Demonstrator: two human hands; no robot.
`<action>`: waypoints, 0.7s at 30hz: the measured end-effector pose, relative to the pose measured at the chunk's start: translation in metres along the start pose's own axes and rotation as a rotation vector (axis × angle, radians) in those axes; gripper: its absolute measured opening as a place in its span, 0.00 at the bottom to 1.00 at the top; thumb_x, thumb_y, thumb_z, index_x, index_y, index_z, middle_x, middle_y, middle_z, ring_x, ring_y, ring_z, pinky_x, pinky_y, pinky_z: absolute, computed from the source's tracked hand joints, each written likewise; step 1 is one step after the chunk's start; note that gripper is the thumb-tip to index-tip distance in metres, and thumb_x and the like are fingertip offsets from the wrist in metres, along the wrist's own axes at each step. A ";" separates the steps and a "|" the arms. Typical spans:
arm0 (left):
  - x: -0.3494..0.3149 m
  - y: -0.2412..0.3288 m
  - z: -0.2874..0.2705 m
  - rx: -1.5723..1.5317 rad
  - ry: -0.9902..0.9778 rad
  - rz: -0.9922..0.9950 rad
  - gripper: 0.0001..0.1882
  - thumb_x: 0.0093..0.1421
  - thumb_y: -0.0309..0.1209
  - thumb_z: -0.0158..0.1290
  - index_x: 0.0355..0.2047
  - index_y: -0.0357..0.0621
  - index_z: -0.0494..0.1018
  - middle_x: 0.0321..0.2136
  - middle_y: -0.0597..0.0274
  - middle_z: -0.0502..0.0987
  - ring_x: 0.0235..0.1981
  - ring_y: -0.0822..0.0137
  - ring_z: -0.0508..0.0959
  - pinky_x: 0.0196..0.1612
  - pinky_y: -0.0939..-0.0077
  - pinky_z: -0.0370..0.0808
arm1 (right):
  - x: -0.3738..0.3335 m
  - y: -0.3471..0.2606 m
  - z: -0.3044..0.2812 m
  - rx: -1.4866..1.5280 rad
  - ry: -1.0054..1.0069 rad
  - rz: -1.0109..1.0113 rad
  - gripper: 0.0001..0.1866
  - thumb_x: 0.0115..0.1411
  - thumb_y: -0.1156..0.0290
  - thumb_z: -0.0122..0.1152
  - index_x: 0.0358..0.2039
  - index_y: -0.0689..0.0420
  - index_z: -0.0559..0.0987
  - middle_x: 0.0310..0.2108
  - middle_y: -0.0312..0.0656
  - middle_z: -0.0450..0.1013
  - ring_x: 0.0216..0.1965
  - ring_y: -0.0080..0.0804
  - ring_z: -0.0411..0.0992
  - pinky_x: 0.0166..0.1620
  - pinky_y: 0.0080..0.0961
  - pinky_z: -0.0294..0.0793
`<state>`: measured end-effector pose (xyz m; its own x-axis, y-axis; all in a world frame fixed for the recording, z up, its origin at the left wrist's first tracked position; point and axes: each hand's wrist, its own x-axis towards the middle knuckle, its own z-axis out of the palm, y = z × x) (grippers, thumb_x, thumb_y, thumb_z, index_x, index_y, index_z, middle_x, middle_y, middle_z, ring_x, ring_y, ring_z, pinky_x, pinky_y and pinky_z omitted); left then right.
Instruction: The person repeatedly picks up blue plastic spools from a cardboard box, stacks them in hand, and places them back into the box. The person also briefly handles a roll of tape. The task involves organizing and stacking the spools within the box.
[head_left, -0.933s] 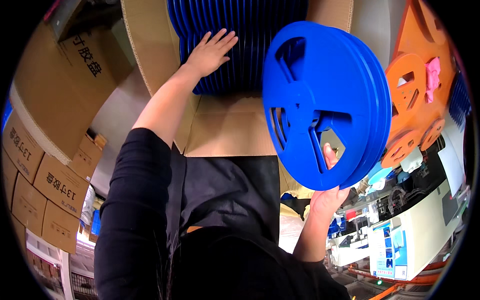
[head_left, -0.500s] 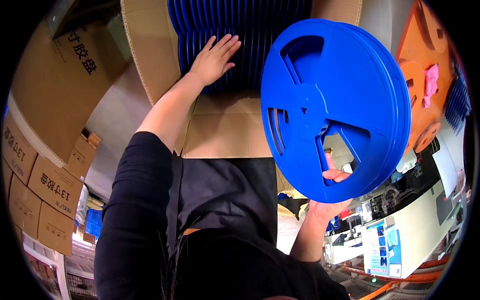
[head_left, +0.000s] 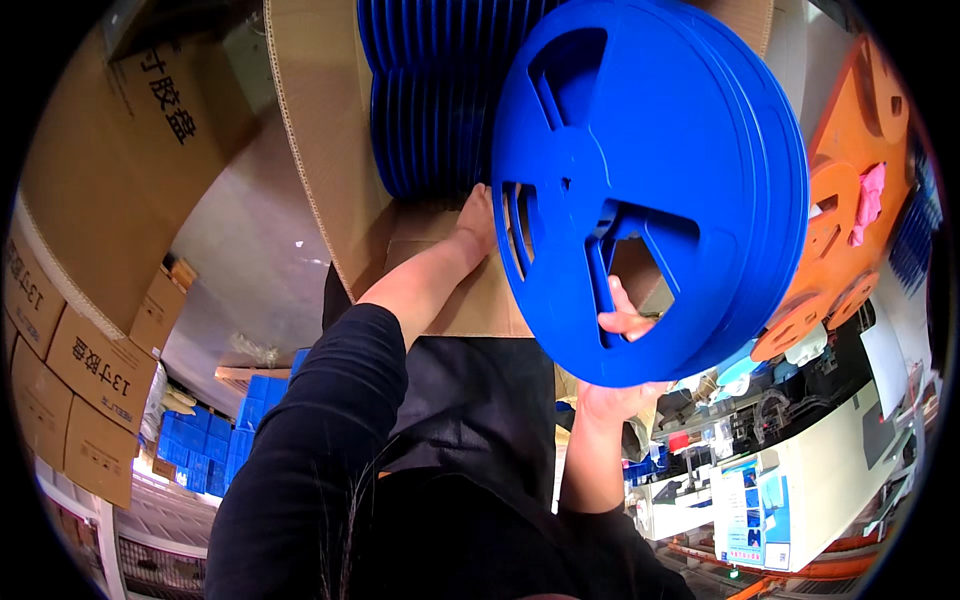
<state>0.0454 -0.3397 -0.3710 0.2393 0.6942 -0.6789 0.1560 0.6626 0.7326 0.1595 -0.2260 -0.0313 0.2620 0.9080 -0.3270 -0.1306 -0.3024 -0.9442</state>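
A large blue plastic reel (head_left: pixel 660 150) with cut-out windows is tilted up in front of me on the right. My right hand (head_left: pixel 618 398) grips its lower rim, with fingers showing through the bottom window. Inside an open cardboard box (head_left: pixel 325 130), more blue reels (head_left: pixel 430 130) stand on edge in two packed rows. At the near bottom end of those rows is my left hand (head_left: pixel 478 218), close to the reels' lower edge. The held reel hides part of this hand, and its fingers cannot be made out.
Brown cartons (head_left: pixel 95 370) are stacked at the left, and blue boxes (head_left: pixel 205 445) sit behind my left arm. Orange reels (head_left: pixel 835 215) with a pink cloth (head_left: pixel 868 205) stand at the right. A pale workbench (head_left: pixel 815 480) with equipment is at the lower right.
My left hand has slid down and right, from flat on the reels to their near lower end. The held reel has shifted slightly left and up in the picture; my right hand still grips it.
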 end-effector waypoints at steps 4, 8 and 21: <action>-0.007 0.082 -0.009 1.475 -0.283 0.072 0.36 0.64 0.32 0.41 0.68 0.49 0.37 0.62 0.47 0.60 0.60 0.51 0.64 0.58 0.64 0.61 | 0.007 0.022 0.007 -0.020 -0.065 -0.052 0.24 0.67 0.65 0.45 0.58 0.68 0.62 0.34 0.52 0.76 0.50 0.55 0.71 0.58 0.50 0.63; 0.000 0.002 0.002 0.390 -0.104 0.098 0.36 0.64 0.35 0.42 0.68 0.53 0.38 0.62 0.47 0.59 0.61 0.52 0.62 0.59 0.63 0.59 | 0.007 0.024 0.033 -0.026 -0.032 0.014 0.29 0.64 0.58 0.53 0.56 0.69 0.63 0.34 0.50 0.76 0.51 0.54 0.71 0.57 0.48 0.63; -0.010 0.098 -0.026 1.299 -0.356 -0.157 0.42 0.61 0.38 0.48 0.68 0.60 0.35 0.47 0.47 0.75 0.43 0.52 0.79 0.57 0.56 0.58 | -0.002 0.012 0.028 -0.204 -0.071 -0.008 0.22 0.67 0.60 0.41 0.54 0.62 0.66 0.29 0.54 0.74 0.49 0.58 0.71 0.58 0.58 0.63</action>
<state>0.0331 -0.2742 -0.2941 0.3380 0.3954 -0.8541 0.9411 -0.1517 0.3022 0.1302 -0.2234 -0.0408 0.1936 0.9266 -0.3224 0.0691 -0.3406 -0.9376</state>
